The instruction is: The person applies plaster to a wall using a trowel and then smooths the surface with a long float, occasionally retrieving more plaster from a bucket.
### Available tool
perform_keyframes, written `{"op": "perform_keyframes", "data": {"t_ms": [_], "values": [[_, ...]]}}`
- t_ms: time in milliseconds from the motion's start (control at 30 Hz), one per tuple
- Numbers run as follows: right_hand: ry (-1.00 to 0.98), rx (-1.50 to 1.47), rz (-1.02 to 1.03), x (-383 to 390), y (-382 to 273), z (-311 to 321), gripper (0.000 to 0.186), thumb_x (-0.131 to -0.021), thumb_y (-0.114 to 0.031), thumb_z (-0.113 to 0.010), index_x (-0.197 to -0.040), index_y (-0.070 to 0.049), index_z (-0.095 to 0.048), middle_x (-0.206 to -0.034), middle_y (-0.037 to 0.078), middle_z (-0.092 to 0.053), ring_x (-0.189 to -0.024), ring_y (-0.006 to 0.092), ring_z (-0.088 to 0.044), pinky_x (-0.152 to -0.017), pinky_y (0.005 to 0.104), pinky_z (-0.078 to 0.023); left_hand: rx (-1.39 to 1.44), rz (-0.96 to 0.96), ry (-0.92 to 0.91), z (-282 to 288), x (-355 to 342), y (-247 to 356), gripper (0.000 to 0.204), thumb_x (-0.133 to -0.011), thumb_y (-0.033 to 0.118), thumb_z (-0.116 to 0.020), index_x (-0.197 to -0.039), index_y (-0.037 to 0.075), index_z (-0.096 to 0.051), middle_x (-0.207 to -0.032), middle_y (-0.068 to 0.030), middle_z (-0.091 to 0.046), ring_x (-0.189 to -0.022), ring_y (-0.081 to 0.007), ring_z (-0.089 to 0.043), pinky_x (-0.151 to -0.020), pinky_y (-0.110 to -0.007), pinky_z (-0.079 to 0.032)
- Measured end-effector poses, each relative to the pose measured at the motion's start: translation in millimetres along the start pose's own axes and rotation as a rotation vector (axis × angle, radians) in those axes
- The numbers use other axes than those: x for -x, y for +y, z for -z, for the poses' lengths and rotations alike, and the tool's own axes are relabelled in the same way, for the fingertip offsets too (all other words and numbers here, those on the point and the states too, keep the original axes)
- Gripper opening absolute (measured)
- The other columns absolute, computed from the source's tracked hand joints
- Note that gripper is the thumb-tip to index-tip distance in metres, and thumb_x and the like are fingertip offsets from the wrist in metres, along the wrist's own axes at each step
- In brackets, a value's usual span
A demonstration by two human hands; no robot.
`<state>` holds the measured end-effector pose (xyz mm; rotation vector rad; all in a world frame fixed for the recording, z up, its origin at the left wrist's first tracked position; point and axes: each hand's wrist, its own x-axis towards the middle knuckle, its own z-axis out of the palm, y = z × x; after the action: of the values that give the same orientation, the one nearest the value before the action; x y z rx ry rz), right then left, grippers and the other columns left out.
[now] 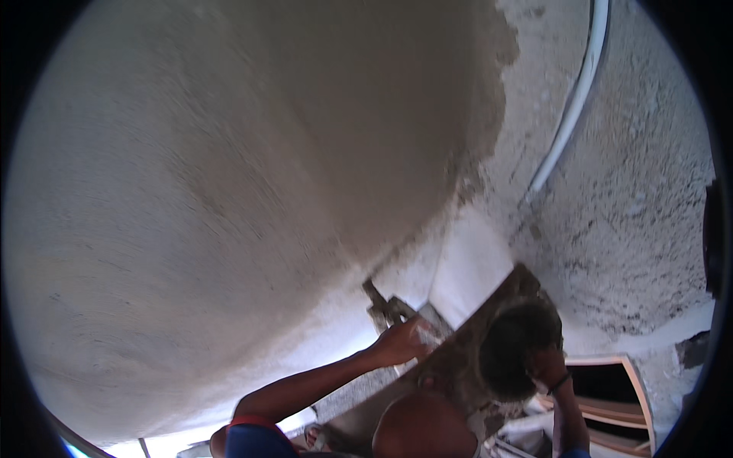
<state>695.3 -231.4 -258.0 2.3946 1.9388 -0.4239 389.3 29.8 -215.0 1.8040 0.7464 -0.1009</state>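
My left hand (pixel 401 343), pale smears on its bent fingers, is beside a mortar-crusted tool or bracket (pixel 379 303); what it grips is unclear. My right hand (pixel 544 366), with a dark band at the wrist, reaches into a dark round pan (pixel 510 343) on a dirty plank (pixel 458 359); its fingers are lost in shadow. Above my hands spreads a plastered surface (pixel 229 191) with a darker, wet-looking patch (pixel 389 114) and a ragged right edge.
A pale conduit (pixel 576 91) runs down the rough wall (pixel 634 198) at the right. Below it is an opening with wooden bars (pixel 634 389). A rounded skin-coloured shape (pixel 420 427), likely my knee, is at the lower edge, near toes (pixel 313 437).
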Motion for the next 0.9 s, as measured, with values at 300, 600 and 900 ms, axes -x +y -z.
{"op": "perform_keyframes", "data": {"t_ms": [300, 600, 900], "values": [[-0.120, 0.030, -0.142, -3.9, 7.7, -27.9, 0.026, -0.070, -0.029, -0.065, -0.091, -0.014, -0.067, -0.084, 0.018, -0.066, -0.084, 0.0405, -0.063, -0.077, 0.0522, -0.051, -0.365, 0.059, 0.134, 109.3, 124.0, 28.0, 0.043, -0.088, 0.031, -0.063, -0.118, 0.004, -0.049, -0.092, -0.0133, -0.063, -0.088, -0.0239, -0.063, -0.079, -0.036, -0.050], [-0.010, -0.032, -0.136, -3.4, -41.5, 78.3, 0.035, -0.073, -0.032, -0.067, -0.100, -0.010, -0.065, -0.082, 0.019, -0.066, -0.082, 0.0378, -0.063, -0.075, 0.0488, -0.051, -0.403, -0.157, 0.568, 126.6, 250.3, 42.8, 0.039, -0.080, 0.013, -0.071, -0.111, 0.001, -0.052, -0.086, -0.0133, -0.064, -0.082, -0.0254, -0.065, -0.075, -0.039, -0.051], [0.254, -0.392, 0.337, -70.5, -77.3, 78.4, 0.035, -0.081, -0.016, -0.064, -0.113, -0.003, -0.055, -0.071, 0.011, -0.058, -0.064, 0.0257, -0.054, -0.060, 0.0383, -0.048, -0.501, -0.142, 1.385, 94.7, 401.7, -6.5, 0.019, -0.079, 0.006, -0.065, -0.095, 0.002, -0.056, -0.090, -0.0158, -0.063, -0.083, -0.0348, -0.063, -0.089, -0.046, -0.047]]}}
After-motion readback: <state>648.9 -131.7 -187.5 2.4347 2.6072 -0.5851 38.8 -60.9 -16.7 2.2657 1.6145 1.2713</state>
